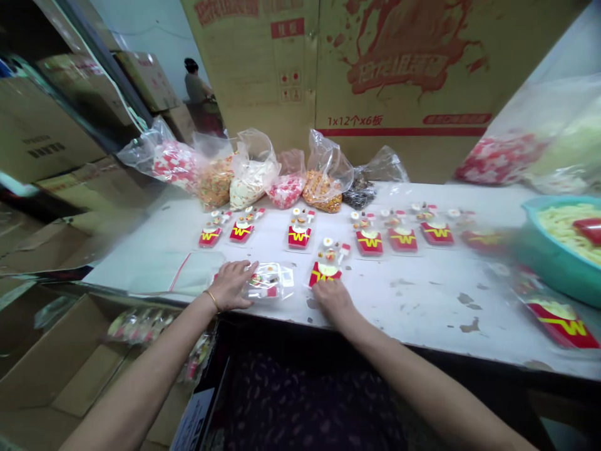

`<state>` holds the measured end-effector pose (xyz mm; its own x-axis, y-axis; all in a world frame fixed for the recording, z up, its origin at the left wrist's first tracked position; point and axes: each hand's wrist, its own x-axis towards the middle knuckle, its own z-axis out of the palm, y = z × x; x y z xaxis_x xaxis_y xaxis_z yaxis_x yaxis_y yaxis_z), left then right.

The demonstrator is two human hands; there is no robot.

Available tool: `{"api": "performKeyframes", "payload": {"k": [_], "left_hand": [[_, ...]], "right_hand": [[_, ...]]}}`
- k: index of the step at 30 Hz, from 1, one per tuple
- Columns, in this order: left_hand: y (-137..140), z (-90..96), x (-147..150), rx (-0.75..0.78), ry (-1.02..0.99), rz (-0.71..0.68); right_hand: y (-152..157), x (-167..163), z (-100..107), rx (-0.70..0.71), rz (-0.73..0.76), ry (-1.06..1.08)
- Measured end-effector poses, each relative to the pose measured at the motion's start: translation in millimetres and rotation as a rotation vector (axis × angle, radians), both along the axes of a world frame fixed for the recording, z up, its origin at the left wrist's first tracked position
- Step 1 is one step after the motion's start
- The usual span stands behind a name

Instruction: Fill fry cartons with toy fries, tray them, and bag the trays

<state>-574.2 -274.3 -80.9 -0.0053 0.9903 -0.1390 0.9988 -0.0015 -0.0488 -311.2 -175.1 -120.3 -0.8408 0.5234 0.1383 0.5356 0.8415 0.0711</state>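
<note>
Under the left hand (231, 285), one end of a clear packet (273, 282)

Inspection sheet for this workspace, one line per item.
Surface: white table, scuffed with grey patches.
Job's things: clear packet under the left hand; red-fronted packet at the right hand; similar packets behind.
Clutter: bags of small pieces along the back; turquoise basin at right.
Hands: left spread over its packet; right curled, grip unclear.
Cables: pale cord-like strip, upper left; cannot tell if cable.
Surroundings: cardboard boxes, open carton at lower left, person in background.
</note>
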Motion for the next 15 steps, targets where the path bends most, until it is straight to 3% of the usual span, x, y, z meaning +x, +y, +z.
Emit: {"api": "performKeyframes", "payload": {"k": [3, 6, 11, 15], "left_hand": [[8.6, -6.6, 9.6, -0.103, -0.021, -0.062], [36.2, -12.5, 16.6, -0.160, -0.039, -0.058], [87.7, -15.5, 20.4, -0.208, -0.080, -0.010], [88.3, -16.6, -2.6, -0.054, -0.145, 0.038]], "right_hand": [[-46.7, 10.0, -1.0, 0.052, 0.025, 0.057], [-61.5, 17.8, -1.4, 0.068, -0.040, 0.104], [-41.4, 23.8, 16.5, -0.178, -0.129, 0.175], [1.0, 49.1, 33.6, -0.341, 0.057, 0.217]]}}
